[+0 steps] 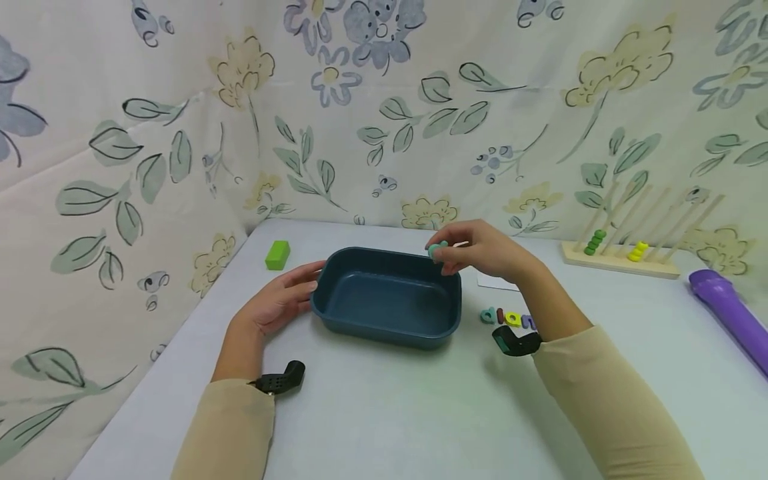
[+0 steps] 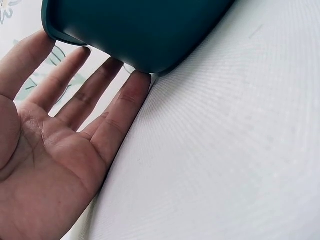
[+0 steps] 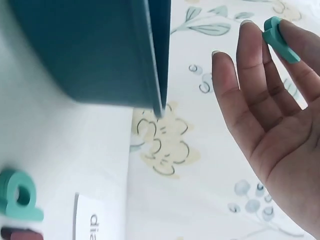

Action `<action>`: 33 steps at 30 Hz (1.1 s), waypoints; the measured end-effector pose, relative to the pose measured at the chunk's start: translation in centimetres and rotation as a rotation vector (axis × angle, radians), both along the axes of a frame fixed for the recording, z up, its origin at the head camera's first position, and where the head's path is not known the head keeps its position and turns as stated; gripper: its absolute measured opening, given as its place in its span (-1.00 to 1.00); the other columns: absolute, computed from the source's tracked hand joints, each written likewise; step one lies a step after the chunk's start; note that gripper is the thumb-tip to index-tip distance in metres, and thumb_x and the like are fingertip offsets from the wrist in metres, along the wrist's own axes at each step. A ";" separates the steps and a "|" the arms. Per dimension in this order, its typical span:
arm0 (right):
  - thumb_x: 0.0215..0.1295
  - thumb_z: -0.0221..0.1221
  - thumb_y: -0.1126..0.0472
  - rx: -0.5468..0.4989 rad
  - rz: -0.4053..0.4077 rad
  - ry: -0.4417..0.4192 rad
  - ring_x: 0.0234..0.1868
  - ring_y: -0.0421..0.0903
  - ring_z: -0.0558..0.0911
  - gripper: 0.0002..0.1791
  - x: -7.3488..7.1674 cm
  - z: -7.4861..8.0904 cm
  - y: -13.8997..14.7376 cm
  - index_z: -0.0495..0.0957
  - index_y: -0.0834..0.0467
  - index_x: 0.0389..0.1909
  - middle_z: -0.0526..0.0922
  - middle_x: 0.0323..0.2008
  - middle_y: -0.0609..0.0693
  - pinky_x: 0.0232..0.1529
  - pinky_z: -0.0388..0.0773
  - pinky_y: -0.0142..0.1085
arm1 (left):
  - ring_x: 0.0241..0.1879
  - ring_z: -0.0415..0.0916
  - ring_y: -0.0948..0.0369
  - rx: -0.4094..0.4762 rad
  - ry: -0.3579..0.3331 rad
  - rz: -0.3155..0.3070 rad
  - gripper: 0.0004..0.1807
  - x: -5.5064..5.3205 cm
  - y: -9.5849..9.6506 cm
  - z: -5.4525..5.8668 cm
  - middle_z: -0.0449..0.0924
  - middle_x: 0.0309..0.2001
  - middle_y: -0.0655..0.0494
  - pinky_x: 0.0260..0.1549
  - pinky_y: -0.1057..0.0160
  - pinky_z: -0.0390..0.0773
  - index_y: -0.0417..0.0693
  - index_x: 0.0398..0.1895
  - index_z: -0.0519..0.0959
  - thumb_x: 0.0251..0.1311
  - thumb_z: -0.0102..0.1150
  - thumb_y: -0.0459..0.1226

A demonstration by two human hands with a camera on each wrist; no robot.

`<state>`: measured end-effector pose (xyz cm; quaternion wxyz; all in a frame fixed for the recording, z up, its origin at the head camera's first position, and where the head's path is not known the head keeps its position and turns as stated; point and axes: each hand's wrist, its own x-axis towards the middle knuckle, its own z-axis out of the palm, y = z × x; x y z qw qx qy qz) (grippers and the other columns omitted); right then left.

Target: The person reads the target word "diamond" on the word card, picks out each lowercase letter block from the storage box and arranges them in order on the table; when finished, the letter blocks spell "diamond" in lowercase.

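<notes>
A dark teal-blue plastic bin [image 1: 384, 331] stands on the white table. My left hand [image 1: 281, 298] is at its left end; in the left wrist view the fairly straight fingers of that hand [image 2: 65, 145] reach to the bin's wall [image 2: 140, 35]. Over the bin's far right corner, my right hand [image 1: 480, 250] pinches a small teal letter [image 1: 437, 249] between thumb and fingers. The right wrist view has this letter [image 3: 280, 40] above the level of the bin's rim [image 3: 150, 55]. Inside, the bin shows only its bare floor.
Right of the bin lies a row of coloured letters, with a teal d [image 1: 489, 315] and a yellow letter [image 1: 513, 319]. A printed white card [image 1: 497, 282] lies behind them. Farther out are a green block [image 1: 278, 255], a wooden peg rack [image 1: 624, 261] and a purple stick [image 1: 729, 313].
</notes>
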<state>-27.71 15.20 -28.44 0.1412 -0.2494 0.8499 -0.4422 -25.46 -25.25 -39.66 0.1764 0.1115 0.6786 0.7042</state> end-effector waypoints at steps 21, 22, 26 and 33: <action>0.39 0.32 -0.03 -0.006 -0.166 0.000 -0.21 0.06 0.75 -0.56 2.1 -0.7 3.8 0.46 0.16 0.06 0.72 -0.33 0.11 0.00 0.65 -0.15 | 0.20 0.56 0.25 0.011 -0.012 0.012 -0.34 0.3 -0.1 -0.1 0.21 0.53 -0.19 0.14 0.29 0.60 -0.14 0.61 0.17 0.52 0.08 -0.30; 0.39 0.33 -0.06 0.001 -0.180 0.013 -0.21 0.06 0.75 -0.57 2.3 -0.7 4.0 0.49 0.14 0.05 0.73 -0.34 0.11 0.00 0.64 -0.14 | 0.20 0.56 0.25 0.013 -0.013 0.012 -0.34 0.3 -0.1 -0.1 0.21 0.53 -0.19 0.14 0.29 0.60 -0.13 0.61 0.17 0.51 0.09 -0.30; 0.40 0.31 -0.11 0.004 -0.221 0.052 -0.19 0.06 0.75 -0.59 2.6 -0.7 4.9 0.59 0.05 0.09 0.75 -0.28 0.07 -0.02 0.62 -0.11 | 0.21 0.56 0.25 0.016 -0.013 0.008 -0.33 0.2 0.0 -0.1 0.19 0.55 -0.20 0.14 0.29 0.60 -0.13 0.61 0.17 0.51 0.09 -0.30; 0.46 0.26 -0.05 -0.049 -0.246 0.033 -0.15 -0.03 0.78 -0.55 3.0 -0.8 6.1 0.59 0.06 0.25 0.72 -0.03 0.12 -0.05 0.70 -0.27 | 0.22 0.55 0.24 0.015 -0.006 -0.005 -0.33 0.1 0.0 0.0 0.16 0.56 -0.21 0.14 0.29 0.60 -0.13 0.62 0.15 0.52 0.08 -0.30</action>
